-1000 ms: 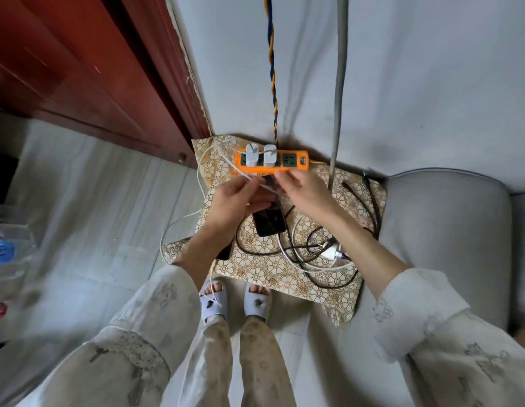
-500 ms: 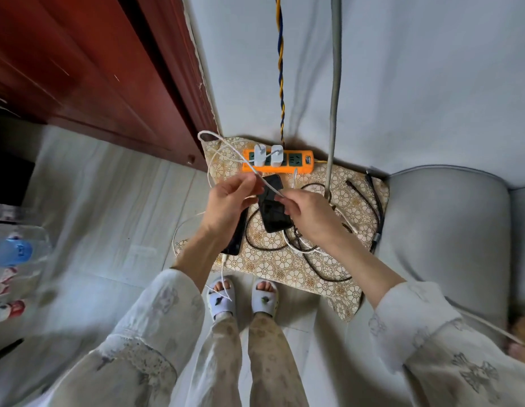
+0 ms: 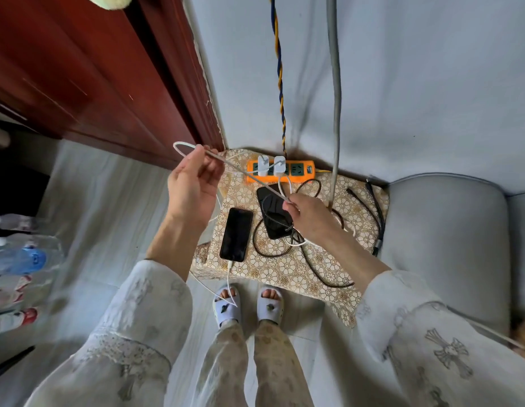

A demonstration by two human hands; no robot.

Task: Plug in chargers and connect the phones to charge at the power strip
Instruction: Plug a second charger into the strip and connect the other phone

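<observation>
Both hands pinch a taut white cable (image 3: 249,176), left hand (image 3: 193,186) raised, right hand (image 3: 309,218) above two phones (image 3: 236,234) near the strip (image 3: 296,180) holding two chargers (image 3: 262,165).

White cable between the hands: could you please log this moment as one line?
left hand: holds white cable | right hand: pinches its other end | left phone: plugged in | power strip: two chargers

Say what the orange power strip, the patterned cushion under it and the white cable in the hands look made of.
Orange power strip: apparently hard, smooth moulded plastic with dark sockets. Floral patterned cushion: seemingly woven fabric, matte, edges soft and sagging. Thin white cable, stretched between left hand and right hand: probably rubbery plastic sheath, smooth and bending freely.
</observation>
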